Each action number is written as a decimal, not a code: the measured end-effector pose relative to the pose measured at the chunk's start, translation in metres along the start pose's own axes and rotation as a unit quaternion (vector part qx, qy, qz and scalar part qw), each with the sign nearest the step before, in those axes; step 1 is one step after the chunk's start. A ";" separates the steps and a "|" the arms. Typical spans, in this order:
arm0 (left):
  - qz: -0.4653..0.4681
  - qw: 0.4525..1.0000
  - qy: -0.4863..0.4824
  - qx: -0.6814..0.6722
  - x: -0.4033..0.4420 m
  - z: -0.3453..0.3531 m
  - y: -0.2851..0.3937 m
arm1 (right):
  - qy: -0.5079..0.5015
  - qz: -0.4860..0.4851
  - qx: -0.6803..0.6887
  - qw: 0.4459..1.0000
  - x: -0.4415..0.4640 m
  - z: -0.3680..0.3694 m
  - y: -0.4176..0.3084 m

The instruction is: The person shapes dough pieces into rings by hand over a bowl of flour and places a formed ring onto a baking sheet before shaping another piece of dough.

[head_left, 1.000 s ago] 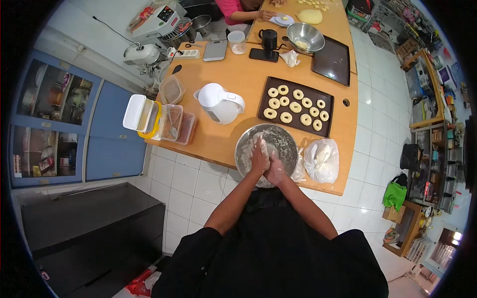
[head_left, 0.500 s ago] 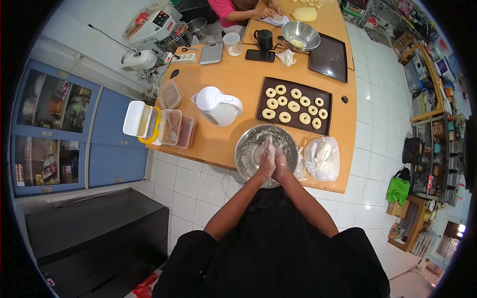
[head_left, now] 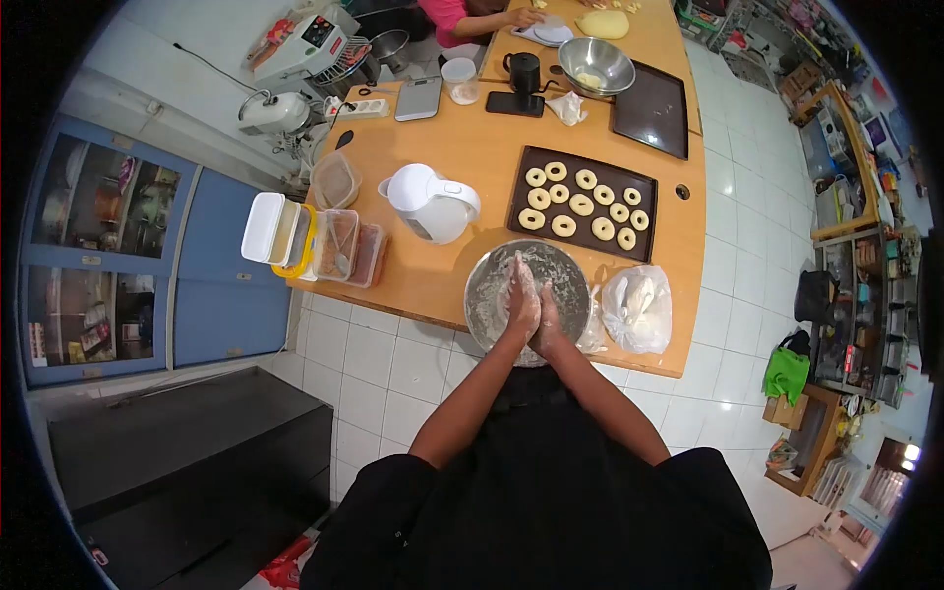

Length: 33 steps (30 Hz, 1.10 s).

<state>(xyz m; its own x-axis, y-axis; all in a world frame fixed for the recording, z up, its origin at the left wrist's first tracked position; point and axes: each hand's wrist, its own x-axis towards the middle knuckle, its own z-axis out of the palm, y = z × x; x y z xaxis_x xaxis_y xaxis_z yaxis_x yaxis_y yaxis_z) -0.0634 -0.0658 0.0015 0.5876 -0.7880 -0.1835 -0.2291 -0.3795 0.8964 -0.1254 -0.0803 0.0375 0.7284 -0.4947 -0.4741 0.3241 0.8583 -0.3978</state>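
Well to the left of the round steel bowl (head_left: pixel 575 295), its wall smeared with pale residue, we note a clear rectangular plastic tub (head_left: pixel 336 241) and, nearer to it, a white electric kettle (head_left: pixel 430 202). Inside the bowl we find the left hand (head_left: pixel 522 303), whitened, and beside it the right hand (head_left: pixel 548 320), fingers extended and palms facing; we cannot tell how firmly they close or whether they hold anything. Beyond the bowl, rightward, sits a dark rectangular tray (head_left: pixel 583 234) of pale dough rings (head_left: pixel 581 205), and just beside its right side, a translucent plastic bag (head_left: pixel 639 313).
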 end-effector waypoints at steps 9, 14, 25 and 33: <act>0.027 0.999 0.015 0.027 -0.009 -0.001 0.005 | 0.011 0.004 0.035 0.999 -0.008 0.008 -0.002; -0.041 0.999 0.009 0.027 -0.010 -0.002 0.016 | 0.002 0.002 0.044 0.999 -0.007 0.005 -0.003; -0.031 0.963 -0.151 -0.222 -0.005 -0.037 0.019 | -0.069 0.127 0.163 0.976 -0.002 -0.027 -0.016; 0.136 0.949 -0.283 -0.025 -0.039 -0.065 0.032 | 0.009 0.109 0.170 0.979 -0.003 -0.042 -0.018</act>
<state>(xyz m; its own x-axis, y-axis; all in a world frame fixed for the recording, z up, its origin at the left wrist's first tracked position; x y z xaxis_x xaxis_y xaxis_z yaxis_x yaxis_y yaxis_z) -0.0432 -0.0153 0.0643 -0.0016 -0.9931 -0.1173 -0.2674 -0.1126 0.9570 -0.1584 -0.0995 0.0131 0.7924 -0.2947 -0.5340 0.3473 0.9378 -0.0021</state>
